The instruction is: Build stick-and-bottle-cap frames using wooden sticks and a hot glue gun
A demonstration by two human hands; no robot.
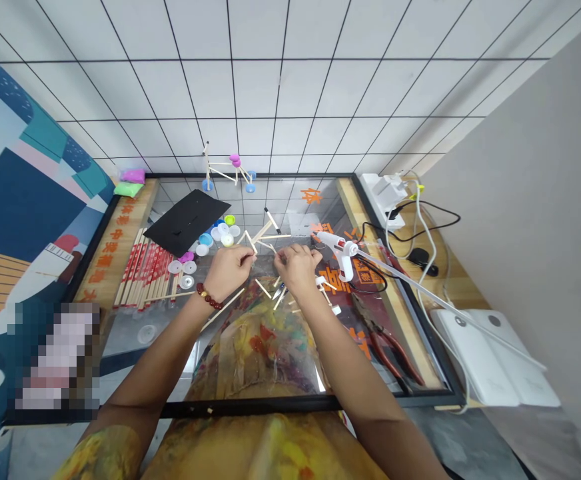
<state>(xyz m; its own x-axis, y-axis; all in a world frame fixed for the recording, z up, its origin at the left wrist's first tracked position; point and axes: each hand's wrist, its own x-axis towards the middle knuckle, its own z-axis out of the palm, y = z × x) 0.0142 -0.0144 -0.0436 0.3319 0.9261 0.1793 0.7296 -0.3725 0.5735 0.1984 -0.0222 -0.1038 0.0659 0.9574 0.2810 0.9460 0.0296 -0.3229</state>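
Note:
My left hand [230, 270], with a beaded bracelet at the wrist, pinches a small frame of pale wooden sticks [263, 231] near the middle of the glass-topped table. One stick of the frame has a black end. Close by on the right, my right hand [298, 268] has its fingertips closed on a short wooden stick [266, 247] beside the frame; whether the two touch I cannot tell. Below the hands lie cut stick pieces [263, 288] and a longer stick [224, 309]. Right of my right hand rests a white glue gun [343, 252] with a long glue stick in its back.
A small stick bicycle model [225, 170] stands at the back edge. Left lie a black sheet [188, 220], bottle caps [224, 230] and paper-wrapped chopsticks [145, 273]. Red-handled pliers [388, 347] lie right, near a power strip [383, 200], cables and a white box [495, 353].

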